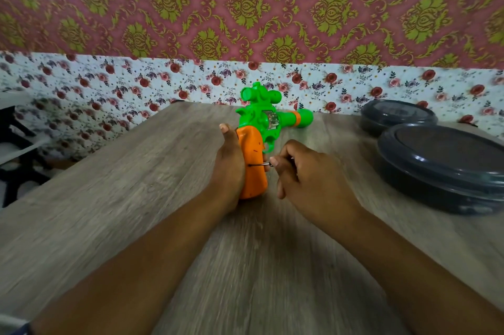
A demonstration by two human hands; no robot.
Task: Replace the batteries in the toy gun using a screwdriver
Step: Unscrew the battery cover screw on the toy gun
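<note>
Toy gun [268, 121] | left hand [229, 168] grips orange handle | right hand [308, 171] pinches screwdriver [259, 165] | no legible writing

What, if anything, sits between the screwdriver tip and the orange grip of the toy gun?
Nothing visible. The screwdriver, held by the right hand, already reaches the side of the orange grip, which the left hand steadies from the other side.

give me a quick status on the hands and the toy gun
Left hand holds the toy gun by its orange handle. Right hand pinches the screwdriver, tip at handle. Two dark lidded containers sit right, clear of work.
</note>
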